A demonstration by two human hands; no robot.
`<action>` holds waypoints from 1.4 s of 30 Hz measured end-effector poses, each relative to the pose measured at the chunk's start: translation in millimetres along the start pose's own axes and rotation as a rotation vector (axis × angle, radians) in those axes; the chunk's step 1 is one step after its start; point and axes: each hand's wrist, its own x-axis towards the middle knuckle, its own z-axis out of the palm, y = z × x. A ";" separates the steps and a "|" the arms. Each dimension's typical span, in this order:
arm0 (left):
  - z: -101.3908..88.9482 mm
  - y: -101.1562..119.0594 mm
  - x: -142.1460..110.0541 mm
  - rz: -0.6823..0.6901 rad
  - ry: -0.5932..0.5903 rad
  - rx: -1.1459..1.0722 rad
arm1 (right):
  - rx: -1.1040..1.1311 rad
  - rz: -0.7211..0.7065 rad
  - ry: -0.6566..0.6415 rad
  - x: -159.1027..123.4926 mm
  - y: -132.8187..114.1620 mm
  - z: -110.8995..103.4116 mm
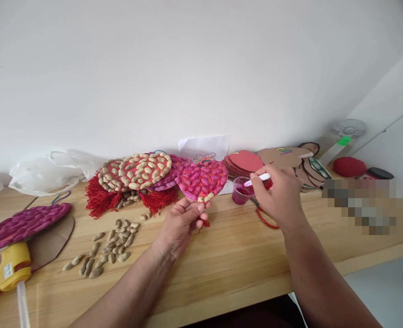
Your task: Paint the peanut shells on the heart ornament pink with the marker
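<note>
My left hand pinches the lower edge of a red peanut-covered disc, held up off the table. Most of its peanuts are magenta; a couple beside my thumb are pale tan. In my right hand is a white-handled paintbrush, slanting down to the left. Its tip is at the mouth of a clear plastic cup of magenta paint; the bristles cannot be made out. Loose peanuts lie on the wooden table, left of my left forearm.
Tan-peanut discs with red yarn tassels are piled at the back. A magenta disc and yellow glue gun lie at left, near a plastic bag. Red discs, cardboard discs and red-handled scissors are around my right hand.
</note>
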 end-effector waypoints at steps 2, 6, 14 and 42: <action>-0.7 -1.3 0.4 -0.007 -0.004 0.008 | -0.026 0.059 -0.079 0.3 1.2 3.3; -1.6 -3.7 1.5 -0.007 0.009 0.021 | -0.051 0.118 -0.163 0.1 -0.4 7.0; -1.2 -3.8 1.4 0.016 0.015 0.045 | -0.084 0.109 -0.242 -0.6 -3.4 9.5; -1.6 -7.8 4.0 0.070 0.005 0.034 | 0.352 -0.083 0.208 -7.1 -8.1 -13.8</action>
